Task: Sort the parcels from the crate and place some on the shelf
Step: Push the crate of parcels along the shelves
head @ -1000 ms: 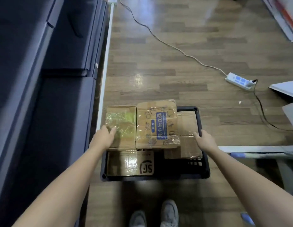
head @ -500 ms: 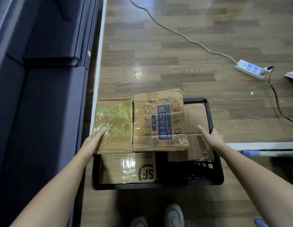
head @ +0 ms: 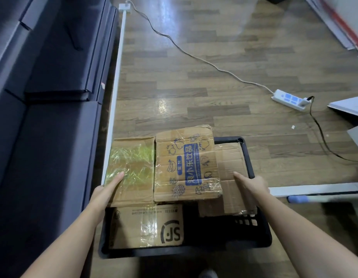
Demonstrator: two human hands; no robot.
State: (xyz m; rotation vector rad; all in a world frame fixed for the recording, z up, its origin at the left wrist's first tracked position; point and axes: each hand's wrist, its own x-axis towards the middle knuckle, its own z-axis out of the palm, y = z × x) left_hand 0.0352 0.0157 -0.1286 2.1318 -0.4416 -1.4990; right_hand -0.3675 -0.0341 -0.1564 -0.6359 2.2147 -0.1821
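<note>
Wood-plank flooring [head: 224,63] fills most of the view, crossed by a white cable [head: 194,55] that runs to a power strip [head: 290,99] at the right. Dark blue shelving [head: 54,81] is seen along the left edge.

At the bottom centre a black crate [head: 260,229] sits on the floor, loaded with cardboard parcels. A printed parcel [head: 186,165] with blue lettering and fruit drawings lies on top of the pile, its long axis running away from the viewer and tilted slightly to the right. Just beside it on the left lies a tape-covered parcel [head: 132,169], overhanging the crate's left rim. A plain parcel [head: 230,177] is partly covered on the right, and a logo parcel [head: 148,225] lies lower, at the crate's near left.

Both forearms are stretched forward and down. The left hand [head: 106,192] is laid flat on the near left corner of the tape-covered parcel, fingers straight and held together. The right hand [head: 252,184] is rested on the plain parcel with fingers extended; whether anything is gripped cannot be told.
</note>
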